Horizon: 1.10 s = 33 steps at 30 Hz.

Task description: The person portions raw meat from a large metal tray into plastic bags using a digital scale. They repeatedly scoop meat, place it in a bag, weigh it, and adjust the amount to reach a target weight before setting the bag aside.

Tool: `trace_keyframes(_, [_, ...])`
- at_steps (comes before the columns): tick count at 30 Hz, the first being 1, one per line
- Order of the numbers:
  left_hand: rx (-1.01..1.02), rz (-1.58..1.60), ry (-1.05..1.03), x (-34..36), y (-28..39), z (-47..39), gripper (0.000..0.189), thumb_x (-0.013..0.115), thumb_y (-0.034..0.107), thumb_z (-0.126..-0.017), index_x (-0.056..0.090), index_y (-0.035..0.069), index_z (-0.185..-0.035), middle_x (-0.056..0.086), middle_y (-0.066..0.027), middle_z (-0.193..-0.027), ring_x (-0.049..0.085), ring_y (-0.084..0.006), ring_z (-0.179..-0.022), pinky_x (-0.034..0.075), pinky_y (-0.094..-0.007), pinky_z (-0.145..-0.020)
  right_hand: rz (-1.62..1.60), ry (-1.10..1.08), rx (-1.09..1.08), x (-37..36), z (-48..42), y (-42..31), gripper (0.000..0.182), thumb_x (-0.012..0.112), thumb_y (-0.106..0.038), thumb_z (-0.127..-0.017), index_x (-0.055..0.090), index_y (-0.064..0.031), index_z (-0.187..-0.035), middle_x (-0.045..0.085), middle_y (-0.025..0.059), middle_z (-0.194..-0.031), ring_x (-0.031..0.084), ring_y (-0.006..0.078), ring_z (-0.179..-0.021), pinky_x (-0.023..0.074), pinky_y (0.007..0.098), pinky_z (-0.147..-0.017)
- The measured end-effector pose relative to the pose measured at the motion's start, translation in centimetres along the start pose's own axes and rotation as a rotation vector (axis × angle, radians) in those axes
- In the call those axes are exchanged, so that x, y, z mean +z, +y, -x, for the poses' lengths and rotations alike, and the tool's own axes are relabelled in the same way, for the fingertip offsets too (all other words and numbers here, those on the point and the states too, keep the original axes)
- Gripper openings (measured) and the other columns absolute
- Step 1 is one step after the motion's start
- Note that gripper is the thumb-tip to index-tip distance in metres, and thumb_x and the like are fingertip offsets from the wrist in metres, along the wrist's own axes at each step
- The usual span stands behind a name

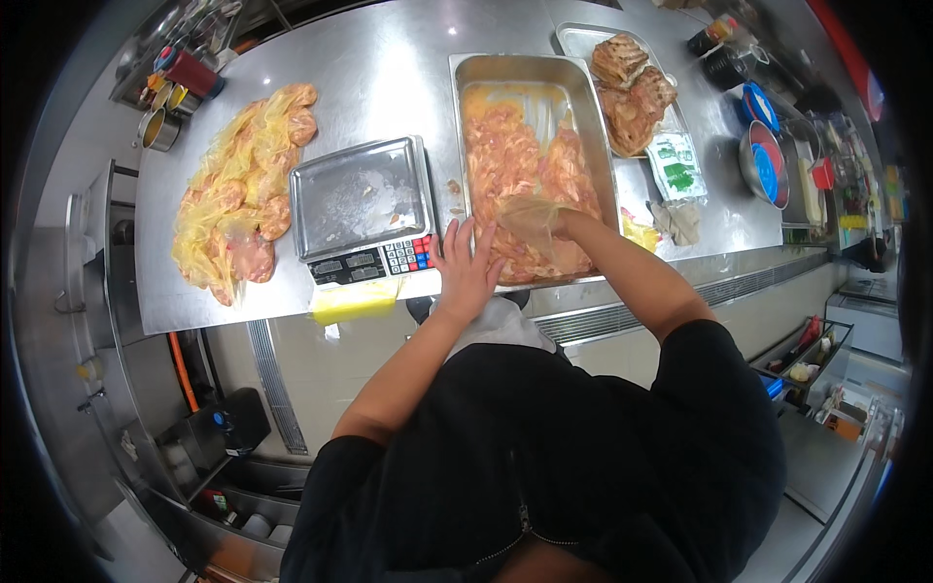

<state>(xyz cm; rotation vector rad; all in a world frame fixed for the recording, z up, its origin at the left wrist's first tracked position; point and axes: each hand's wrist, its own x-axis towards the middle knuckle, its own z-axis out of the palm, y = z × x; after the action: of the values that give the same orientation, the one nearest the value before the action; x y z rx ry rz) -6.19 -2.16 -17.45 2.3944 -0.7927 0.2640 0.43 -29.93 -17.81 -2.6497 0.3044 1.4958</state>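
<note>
A deep steel pan [603, 153] holds raw, marinated sliced meat [503, 153] in orange liquid. My right hand [539, 222], in a clear plastic glove, is down in the meat at the pan's near part. Its fingers are blurred, so any grip on the meat is unclear. My left hand [466, 266] is bare, its fingers spread over the pan's near left rim, next to the keypad of a digital scale [357, 197]. Nothing is held in it. Left of the scale lie several knotted yellowish plastic bags of meat [244, 189].
A steel tray [579, 36] with large browned meat pieces [634, 102] stands beyond the pan's right side. Nearby are a green-and-white packet [676, 166] and a steel bowl [751, 171]. Yellow plastic bags [357, 300] hang at the steel table's [379, 44] front edge. Metal pots [160, 127] stand far left.
</note>
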Motion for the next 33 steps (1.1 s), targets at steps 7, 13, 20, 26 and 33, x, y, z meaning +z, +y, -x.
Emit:
trace_keyframes(7, [0.01,0.003,0.015,0.3,-0.3,0.1,0.091,0.089,0.05,-0.095,0.049,0.021,-0.171,0.041,-0.0191,-0.171,0.034,-0.0447,-0.163,0.015,-0.0709,-0.131,-1.114,-0.162,-0.237,-0.8,-0.2,-3.0,0.058,0.087,-0.034,-0.099,0.072,-0.007,-0.148,0.075,0.0225,-0.146,0.073,0.0388,-0.132,0.0585,0.046,-0.11])
trace_keyframes(13, [0.038,0.054,0.041,0.4,0.0,0.2,0.103,0.089,0.065,-0.088,0.046,0.023,-0.171,0.039,-0.021,-0.171,0.033,-0.0457,-0.162,0.015,-0.0731,-0.13,-0.2,0.593,-1.42,0.7,-5.1,3.0,0.054,0.07,-0.034,-0.107,0.068,-0.0122,-0.156,0.069,0.0213,-0.156,0.067,0.0444,-0.138,0.0568,0.0511,-0.11])
trace_keyframes(20, [0.024,0.053,0.067,-0.1,-0.6,0.7,0.109,0.091,0.068,-0.083,0.046,0.021,-0.17,0.037,-0.0228,-0.171,0.032,-0.0468,-0.162,0.015,-0.0737,-0.13,-0.24,1.005,-1.131,0.2,-2.1,4.5,0.04,0.059,-0.032,-0.111,0.078,-0.018,-0.144,0.082,0.0127,-0.136,0.078,0.036,-0.122,0.0621,0.0467,-0.101])
trace_keyframes(26, [-0.087,0.272,0.081,-4.7,0.9,-7.2,0.094,0.095,0.049,-0.089,0.053,0.013,-0.165,0.04,-0.0255,-0.168,0.04,-0.0479,-0.156,0.028,-0.064,-0.129,-0.205,1.141,-0.959,0.3,1.2,8.2,0.037,0.052,-0.036,-0.119,0.083,-0.0235,-0.134,0.084,0.0097,-0.131,0.081,0.0323,-0.113,0.0646,0.0432,-0.094])
trace_keyframes(33, [0.118,0.796,-0.739,-3.0,5.9,-28.7,0.055,0.078,0.045,-0.11,0.07,0.012,-0.154,0.072,-0.0149,-0.143,0.067,-0.0306,-0.135,0.05,-0.0454,-0.117,-0.442,1.048,-1.083,-1.4,3.4,9.3,0.034,0.053,-0.032,-0.119,0.079,-0.0219,-0.137,0.084,0.01,-0.13,0.082,0.0294,-0.112,0.0667,0.0451,-0.093])
